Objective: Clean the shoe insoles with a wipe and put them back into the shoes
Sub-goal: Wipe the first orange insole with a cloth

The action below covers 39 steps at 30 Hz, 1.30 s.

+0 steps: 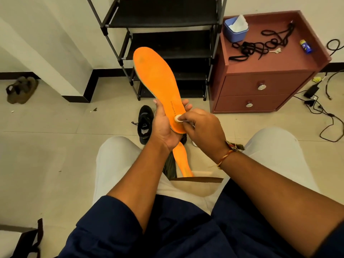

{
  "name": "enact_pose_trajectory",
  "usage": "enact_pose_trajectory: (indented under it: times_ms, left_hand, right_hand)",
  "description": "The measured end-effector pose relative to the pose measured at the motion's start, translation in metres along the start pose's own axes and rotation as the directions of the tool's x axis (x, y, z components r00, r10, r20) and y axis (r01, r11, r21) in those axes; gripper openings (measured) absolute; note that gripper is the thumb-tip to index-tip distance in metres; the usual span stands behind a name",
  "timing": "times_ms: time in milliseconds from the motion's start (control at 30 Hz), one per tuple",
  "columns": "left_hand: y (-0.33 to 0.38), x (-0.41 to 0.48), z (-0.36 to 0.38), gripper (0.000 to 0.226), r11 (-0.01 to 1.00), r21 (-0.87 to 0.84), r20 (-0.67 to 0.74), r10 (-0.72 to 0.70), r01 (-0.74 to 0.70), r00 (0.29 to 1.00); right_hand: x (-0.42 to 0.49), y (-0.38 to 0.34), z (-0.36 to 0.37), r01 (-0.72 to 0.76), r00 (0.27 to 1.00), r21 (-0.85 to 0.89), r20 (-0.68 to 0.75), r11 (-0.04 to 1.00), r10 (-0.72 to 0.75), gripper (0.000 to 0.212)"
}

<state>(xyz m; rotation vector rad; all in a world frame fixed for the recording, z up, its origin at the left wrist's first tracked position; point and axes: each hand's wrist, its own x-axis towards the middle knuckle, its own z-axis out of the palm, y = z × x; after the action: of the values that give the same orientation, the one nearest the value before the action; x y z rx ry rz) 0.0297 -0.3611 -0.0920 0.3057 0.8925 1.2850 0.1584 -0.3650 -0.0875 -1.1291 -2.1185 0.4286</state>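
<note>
On tile floor [55,146]: shoe [145,125], rack [163,21], prob. crumbs [95,109].

Soft even light, wide-angle edge distortion.

Tiled floor [55,146] at left lies open; black shoe [145,123], shoe rack [163,43] and red cabinet [260,84] obstruct passage ahead and right.

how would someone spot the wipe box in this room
Find the maroon two-drawer cabinet right of the black shoe rack. At its top's back left corner stands the wipe box. It is the only tub: blue, with a white sheet sticking out.
</note>
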Motion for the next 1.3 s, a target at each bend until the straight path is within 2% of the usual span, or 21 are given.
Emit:
enact_pose_trajectory:
  times_ms: [67,133,333,400,467,567,633,700,767,867,933,967,1000,1033,1133,1200,1300]
  left_hand:
    - [-0.006,-0.003,0.004,0.093,0.999,0.018,0.047,-0.034,0.033,0.998]
    - [-0.009,-0.004,0.006,0.092,0.999,0.023,0.054,-0.047,0.045,0.997]
    - [-0.001,-0.001,-0.003,0.090,1.000,0.005,-0.052,-0.031,0.031,0.998]
    - [0.000,-0.003,0.000,0.091,0.999,0.001,-0.045,-0.041,0.041,0.998]
    - [-0.005,-0.005,0.004,0.092,0.997,0.005,-0.010,-0.077,0.077,0.997]
    - [-0.016,-0.010,0.011,0.080,0.992,-0.006,0.027,-0.123,0.123,0.992]
    - [-0.019,-0.011,0.012,0.076,0.988,-0.013,0.052,-0.152,0.153,0.987]
    - [-0.018,-0.011,0.012,0.074,0.987,-0.012,0.053,-0.158,0.159,0.986]
    - [-0.018,-0.010,0.011,0.074,0.988,0.009,0.049,-0.156,0.156,0.987]
    - [-0.019,-0.009,0.010,0.073,0.990,0.016,0.033,-0.142,0.141,0.989]
    - [-0.019,-0.008,0.008,0.072,0.991,0.025,0.029,-0.133,0.133,0.991]
    - [-0.019,-0.007,0.008,0.072,0.991,0.025,0.032,-0.135,0.134,0.990]
    - [-0.020,-0.007,0.007,0.071,0.990,0.026,0.033,-0.137,0.136,0.990]
    - [-0.020,-0.007,0.007,0.070,0.990,0.026,0.034,-0.139,0.138,0.990]
    - [-0.021,-0.006,0.004,0.066,0.990,0.034,0.047,-0.139,0.138,0.989]
    - [-0.020,-0.006,0.002,0.065,0.992,0.031,0.043,-0.127,0.126,0.991]
    - [-0.015,-0.007,0.003,0.061,0.993,0.039,0.050,-0.111,0.109,0.993]
  right_hand:
    - [0.004,0.007,-0.004,-0.024,0.998,-0.055,-0.063,0.998,0.020,0.011]
    - [0.004,0.009,-0.005,-0.046,0.996,-0.039,-0.079,0.998,0.043,0.011]
    - [-0.008,-0.015,0.002,-0.057,0.996,0.205,0.075,0.977,0.042,0.009]
    - [-0.006,-0.013,0.001,-0.041,0.998,0.176,0.050,0.983,0.033,0.007]
    - [0.000,-0.006,-0.002,-0.017,1.000,0.063,-0.008,0.998,0.018,0.004]
    - [0.010,0.004,-0.007,-0.020,0.994,-0.068,-0.109,0.997,0.013,0.005]
    - [0.013,0.008,-0.011,-0.050,0.987,-0.069,-0.158,0.996,0.039,0.009]
    - [0.012,0.009,-0.014,-0.132,0.977,0.036,-0.162,0.991,0.136,0.016]
    - [0.012,0.011,-0.018,-0.261,0.953,0.278,-0.075,0.924,0.292,0.020]
    - [0.016,0.010,-0.024,-0.406,0.894,0.641,0.130,0.651,0.429,0.022]
    - [0.018,0.007,-0.029,-0.440,0.869,0.728,0.197,0.525,0.454,0.022]
    - [0.018,0.007,-0.031,-0.448,0.865,0.731,0.208,0.515,0.457,0.021]
    - [0.017,0.008,-0.030,-0.450,0.867,0.706,0.198,0.548,0.457,0.019]
    - [0.016,0.011,-0.028,-0.445,0.875,0.641,0.164,0.625,0.455,0.018]
    - [0.012,0.018,-0.020,-0.353,0.929,0.274,-0.011,0.895,0.370,0.018]
    - [0.011,0.018,-0.018,-0.251,0.963,0.099,-0.079,0.963,0.259,0.022]
    - [0.010,0.008,-0.018,-0.168,0.979,0.036,-0.110,0.985,0.171,0.027]
